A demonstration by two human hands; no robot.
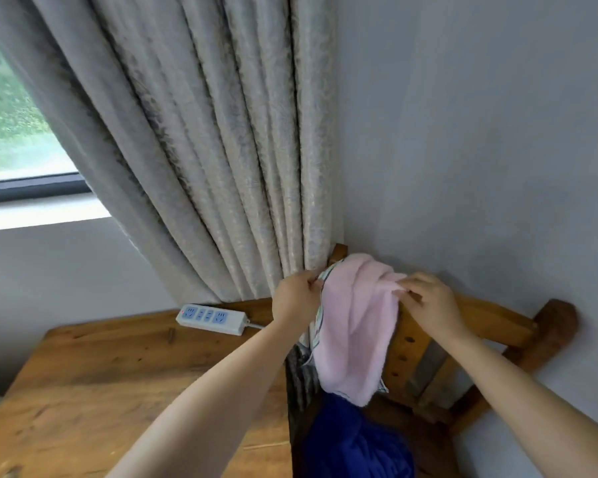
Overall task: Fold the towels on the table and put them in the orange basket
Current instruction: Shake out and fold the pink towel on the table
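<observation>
A pink towel [354,326] with a striped trim hangs in the air in front of the wooden chair back [477,319], held up by both hands. My left hand [296,294] pinches its upper left edge. My right hand [428,300] grips its upper right corner. The towel's lower end droops over a blue cloth [356,443] that lies on the chair seat. The wooden table [118,381] lies to the left, bare of towels where I can see it. No orange basket is in view.
A white power strip [211,318] with a cord rests at the table's far edge. A grey curtain [187,150] hangs behind the table and touches the chair. A grey wall stands close on the right. A window [14,132] is at far left.
</observation>
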